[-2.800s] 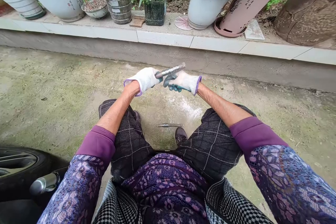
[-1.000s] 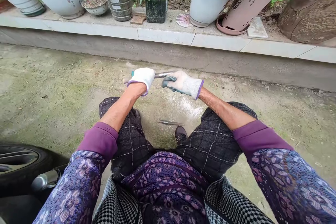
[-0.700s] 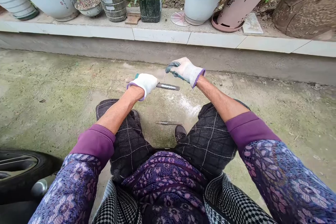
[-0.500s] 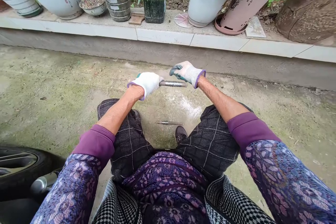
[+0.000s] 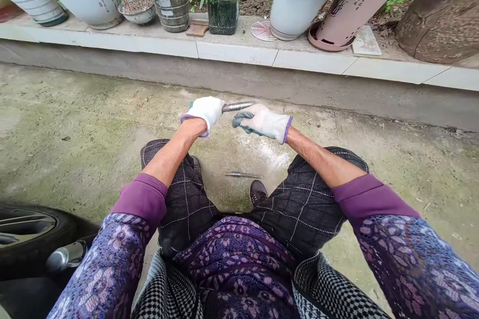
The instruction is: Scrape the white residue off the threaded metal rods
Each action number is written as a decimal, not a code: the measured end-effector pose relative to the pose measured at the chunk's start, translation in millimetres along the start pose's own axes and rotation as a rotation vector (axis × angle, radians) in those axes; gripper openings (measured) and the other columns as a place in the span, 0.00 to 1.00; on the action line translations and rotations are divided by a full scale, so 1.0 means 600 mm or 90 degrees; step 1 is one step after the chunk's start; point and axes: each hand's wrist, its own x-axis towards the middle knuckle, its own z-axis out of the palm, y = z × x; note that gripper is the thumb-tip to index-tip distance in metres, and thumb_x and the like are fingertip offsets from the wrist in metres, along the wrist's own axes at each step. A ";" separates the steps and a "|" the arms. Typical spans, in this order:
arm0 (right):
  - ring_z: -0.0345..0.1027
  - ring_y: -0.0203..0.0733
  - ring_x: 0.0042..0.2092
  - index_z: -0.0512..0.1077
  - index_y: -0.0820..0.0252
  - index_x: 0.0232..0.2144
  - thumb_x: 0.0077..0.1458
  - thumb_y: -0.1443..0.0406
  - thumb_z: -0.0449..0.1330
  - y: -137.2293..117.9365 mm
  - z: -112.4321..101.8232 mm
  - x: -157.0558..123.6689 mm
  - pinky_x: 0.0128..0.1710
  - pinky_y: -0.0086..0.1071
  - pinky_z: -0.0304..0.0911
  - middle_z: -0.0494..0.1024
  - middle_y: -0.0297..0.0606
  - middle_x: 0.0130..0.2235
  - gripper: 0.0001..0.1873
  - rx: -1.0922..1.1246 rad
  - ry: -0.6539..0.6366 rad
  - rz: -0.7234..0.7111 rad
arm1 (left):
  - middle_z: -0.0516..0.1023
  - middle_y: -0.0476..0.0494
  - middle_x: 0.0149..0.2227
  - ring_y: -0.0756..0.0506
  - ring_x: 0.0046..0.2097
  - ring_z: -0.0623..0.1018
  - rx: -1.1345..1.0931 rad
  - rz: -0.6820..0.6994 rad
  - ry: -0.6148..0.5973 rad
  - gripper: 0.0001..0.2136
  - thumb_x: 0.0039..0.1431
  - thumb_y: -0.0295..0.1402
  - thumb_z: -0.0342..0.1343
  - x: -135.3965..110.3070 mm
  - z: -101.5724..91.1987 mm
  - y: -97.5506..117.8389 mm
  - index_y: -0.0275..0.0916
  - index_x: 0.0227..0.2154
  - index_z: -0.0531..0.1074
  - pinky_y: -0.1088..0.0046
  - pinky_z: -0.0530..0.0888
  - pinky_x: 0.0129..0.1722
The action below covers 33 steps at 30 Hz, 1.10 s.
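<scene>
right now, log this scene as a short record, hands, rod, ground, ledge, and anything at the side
left hand: gloved, closed around a rod
rod: shiny coil wrapped around it
right hand: gloved, overlapping the rod's other end in view; grip unclear
gloves: white, purple edges
ground: second rod lying near a shoe
ledge: row of potted plants
lower left: wheel
</scene>
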 end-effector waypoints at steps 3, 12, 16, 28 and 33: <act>0.59 0.30 0.22 0.79 0.64 0.35 0.54 0.66 0.58 -0.008 -0.024 -0.003 0.21 0.26 0.52 0.70 0.33 0.22 0.10 -0.011 0.095 -0.045 | 0.81 0.34 0.38 0.38 0.43 0.80 0.065 0.016 0.018 0.17 0.63 0.32 0.45 0.000 0.006 0.011 0.38 0.45 0.79 0.65 0.72 0.43; 0.64 0.33 0.25 0.80 0.63 0.32 0.50 0.68 0.57 0.035 -0.042 0.062 0.26 0.27 0.57 0.75 0.35 0.25 0.12 -0.128 0.131 -0.104 | 0.81 0.32 0.39 0.37 0.44 0.80 0.101 0.111 -0.092 0.17 0.63 0.28 0.46 -0.019 0.007 0.045 0.38 0.46 0.79 0.62 0.72 0.43; 0.62 0.32 0.24 0.80 0.64 0.32 0.49 0.67 0.58 0.044 -0.045 0.077 0.23 0.26 0.55 0.73 0.34 0.23 0.12 -0.077 0.112 -0.053 | 0.81 0.34 0.36 0.37 0.43 0.80 0.074 0.116 -0.059 0.17 0.62 0.31 0.47 -0.018 0.008 0.035 0.40 0.45 0.80 0.62 0.72 0.42; 0.64 0.32 0.19 0.76 0.65 0.26 0.47 0.68 0.66 0.053 -0.057 0.079 0.17 0.27 0.63 0.74 0.34 0.21 0.03 0.181 0.033 0.033 | 0.81 0.41 0.32 0.44 0.35 0.79 -0.048 0.106 -0.033 0.17 0.58 0.38 0.49 -0.027 -0.010 0.029 0.39 0.41 0.80 0.69 0.71 0.35; 0.63 0.33 0.18 0.76 0.65 0.33 0.52 0.65 0.63 0.049 -0.038 0.069 0.17 0.27 0.63 0.74 0.35 0.20 0.08 0.159 -0.017 0.014 | 0.80 0.42 0.31 0.48 0.30 0.76 -0.221 0.075 -0.029 0.21 0.59 0.37 0.49 -0.026 -0.014 0.025 0.33 0.50 0.76 0.71 0.71 0.33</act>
